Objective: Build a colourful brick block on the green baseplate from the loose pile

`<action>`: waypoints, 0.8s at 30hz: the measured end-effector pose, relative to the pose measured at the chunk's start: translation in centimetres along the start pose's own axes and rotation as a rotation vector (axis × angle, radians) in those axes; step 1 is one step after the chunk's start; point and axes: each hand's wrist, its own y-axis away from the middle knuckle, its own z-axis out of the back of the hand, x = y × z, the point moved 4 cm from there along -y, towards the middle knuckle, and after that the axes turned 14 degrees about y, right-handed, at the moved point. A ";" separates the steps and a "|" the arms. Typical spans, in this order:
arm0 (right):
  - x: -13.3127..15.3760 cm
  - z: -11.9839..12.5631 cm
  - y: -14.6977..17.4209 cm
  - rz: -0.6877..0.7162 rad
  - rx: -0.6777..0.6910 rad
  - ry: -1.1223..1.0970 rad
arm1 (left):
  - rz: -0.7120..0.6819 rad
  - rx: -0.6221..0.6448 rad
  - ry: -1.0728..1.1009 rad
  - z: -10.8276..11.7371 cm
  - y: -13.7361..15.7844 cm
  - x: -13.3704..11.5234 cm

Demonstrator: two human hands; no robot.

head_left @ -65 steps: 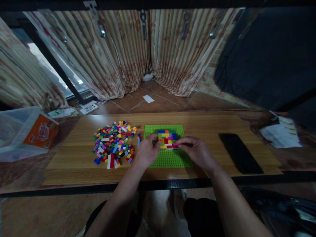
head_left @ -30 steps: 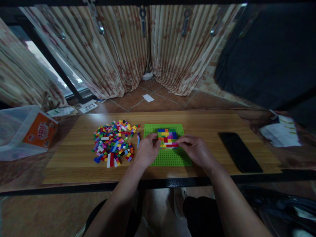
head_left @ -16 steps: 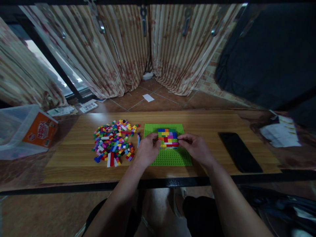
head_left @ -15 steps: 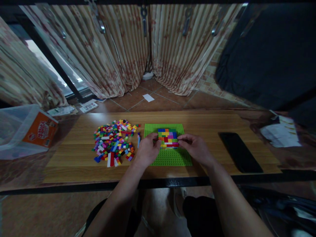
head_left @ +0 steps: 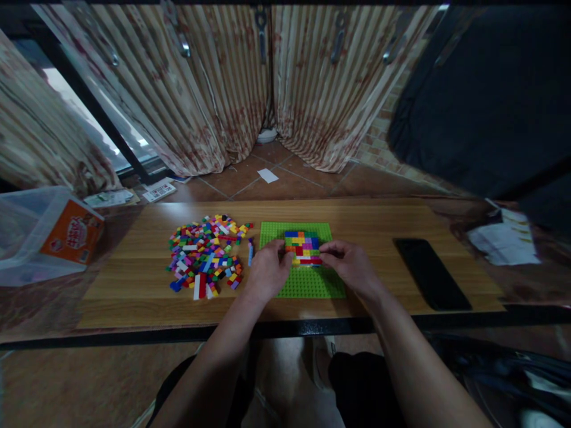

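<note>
A flat block of multicoloured toy bricks [head_left: 303, 245] sits on the green studded baseplate [head_left: 312, 288], in its upper middle. My left hand [head_left: 269, 267] is at the block's left side, thumb and fingers closed on that edge. On the opposite side, my right hand [head_left: 348, 261] pinches the right edge near its lower corner. Fingertips hide parts of both edges, and whether a loose brick is between them cannot be made out. Left of the baseplate lies a spread pile of loose toy bricks [head_left: 203, 255], with a thin blue brick piece [head_left: 250, 252] between pile and plate.
A black phone-like slab [head_left: 432, 273] lies on the wooden table [head_left: 129, 297] at right. A clear plastic bin [head_left: 27, 238] with an orange label stands beyond the left end. Crumpled white paper [head_left: 506, 235] is off the right end. Striped curtains [head_left: 214, 89] hang behind.
Both hands stay at the block's two sides, with the right fingers shifting slightly. The whole view has moved a little; nothing is visibly let go.
</note>
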 end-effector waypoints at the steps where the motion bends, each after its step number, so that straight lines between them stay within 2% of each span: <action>1: 0.0 -0.1 0.0 -0.011 0.004 -0.008 | -0.002 -0.002 0.000 0.0 0.0 0.0; 5: -0.1 -0.3 0.2 -0.036 -0.004 -0.054 | -0.015 -0.007 0.004 -0.1 0.0 0.2; 11: 0.1 -0.5 0.3 -0.074 0.054 -0.091 | -0.030 -0.006 -0.002 0.0 0.0 0.1; 24: 0.9 -0.8 0.2 -0.012 -0.103 0.253 | -0.009 0.008 -0.022 -0.3 0.1 0.0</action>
